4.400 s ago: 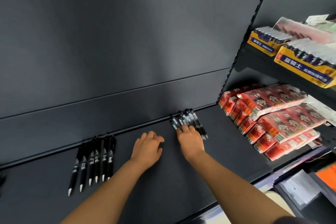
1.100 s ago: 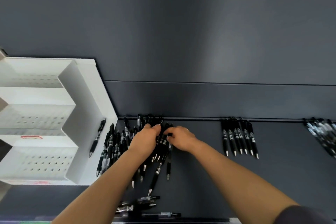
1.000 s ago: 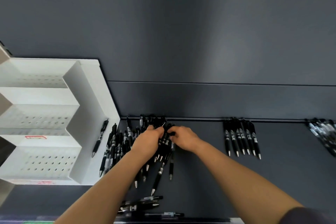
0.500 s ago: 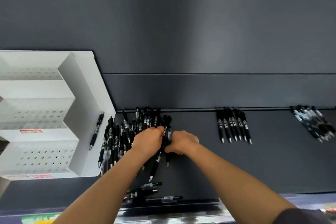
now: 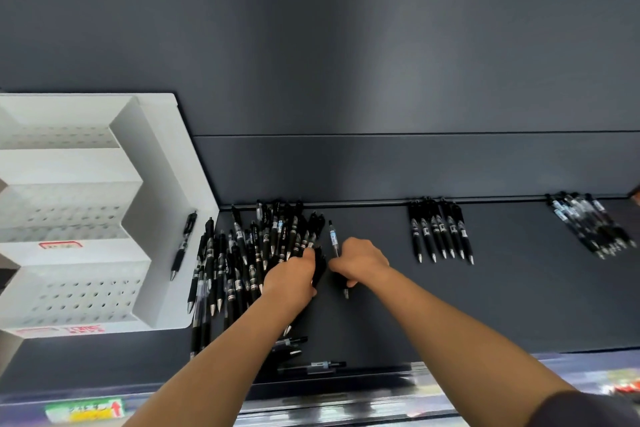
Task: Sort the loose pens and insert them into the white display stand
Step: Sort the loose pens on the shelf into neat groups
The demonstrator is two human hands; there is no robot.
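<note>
On the dark shelf [image 5: 519, 305] the loose pens [image 5: 249, 253] lie in a ragged heap just right of the white display stand [image 5: 162, 218], most with their long axes running front to back, tips toward the person. The left hand [image 5: 292, 279] sits on the heap's right edge, fingers curled down over a small bunch of black barrels; how many it grips cannot be told. Just beside it, the right hand [image 5: 362, 262] pinches a single clear-barrelled pen [image 5: 333, 237], narrow around the middle, so the clicker end pokes out toward the back wall and the tip shows below the palm. That pen lies parallel to the heap and apart from it. To the right, a tidy row of black pens [image 5: 440, 234] lies against the back ledge, and well beyond it a second group of paler pens [image 5: 592, 225] lies slanted. The sorting looks partly done, with none yet standing in the stand's holes; one stray pen [image 5: 183, 246] rests on its side wall. The relation that matters: the sorted groups lie to the right, on the right hand's side, while the stand lies left past the heap, nearer the left hand. The held pen seems to match the paler group, so a rightward carry by the right hand, keeping the same front-to-back axis, looks likely.
</note>
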